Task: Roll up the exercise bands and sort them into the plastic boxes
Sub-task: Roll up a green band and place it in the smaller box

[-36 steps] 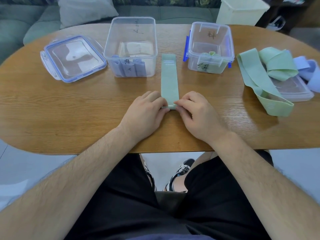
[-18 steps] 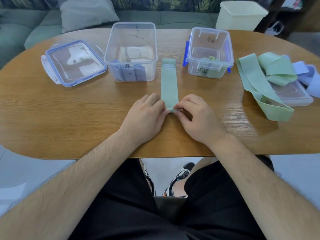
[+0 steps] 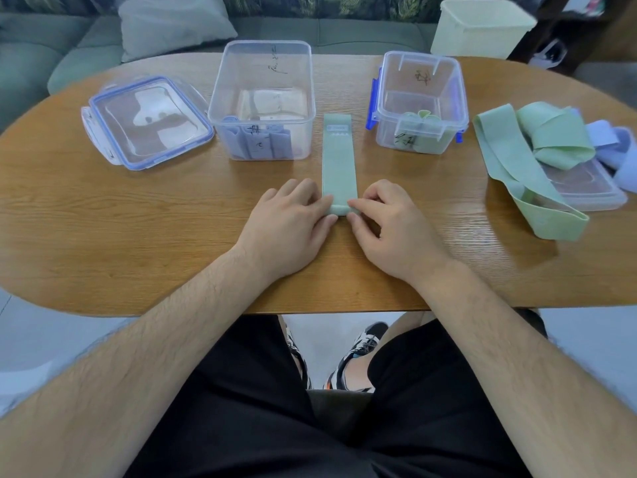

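A green exercise band (image 3: pixel 338 160) lies flat on the wooden table (image 3: pixel 138 229), running away from me between two clear plastic boxes. Its near end is curled into a small roll. My left hand (image 3: pixel 291 222) and my right hand (image 3: pixel 389 222) pinch that roll from either side with thumbs and fingertips. The left box (image 3: pixel 263 98) holds rolled blue bands. The right box (image 3: pixel 420 101), with blue clips, holds rolled green bands.
A clear lid with a blue seal (image 3: pixel 146 122) lies at the far left. On the right, loose green bands (image 3: pixel 537 157) and a blue band (image 3: pixel 617 146) are piled over another lid (image 3: pixel 586 188). A cream bin (image 3: pixel 482 25) and a sofa stand behind the table.
The near end of the green band has been turned over into a small roll, and both hands have shifted slightly forward with it.
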